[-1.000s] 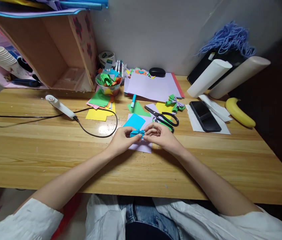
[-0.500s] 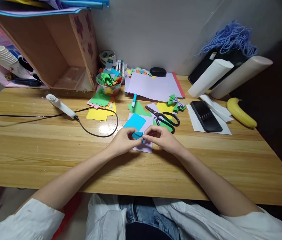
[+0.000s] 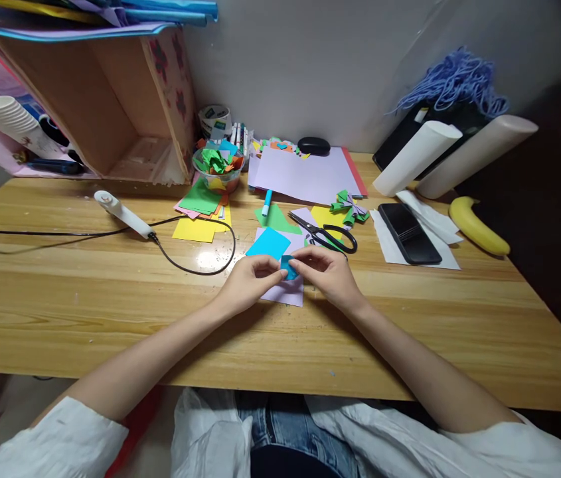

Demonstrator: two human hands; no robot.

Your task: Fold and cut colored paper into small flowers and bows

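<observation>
Between my two hands is a small folded piece of blue paper. My left hand pinches its left edge with thumb and finger, and my right hand pinches its right side. Fingertips cover parts of its edges. Under it lies a sheet of light purple paper. A flat blue paper square rests just beyond my left hand. Black-handled scissors lie past my right hand, over green, yellow and purple paper.
Several coloured sheets lie left of centre, by a tub of paper scraps. A corded white device is at left. A blue marker, a folded green-purple paper piece, a phone and a banana lie around.
The folded blue paper has shifted slightly right and been turned, now showing a smaller, squarer shape. Both hands still pinch it, my right hand now higher on its side.
</observation>
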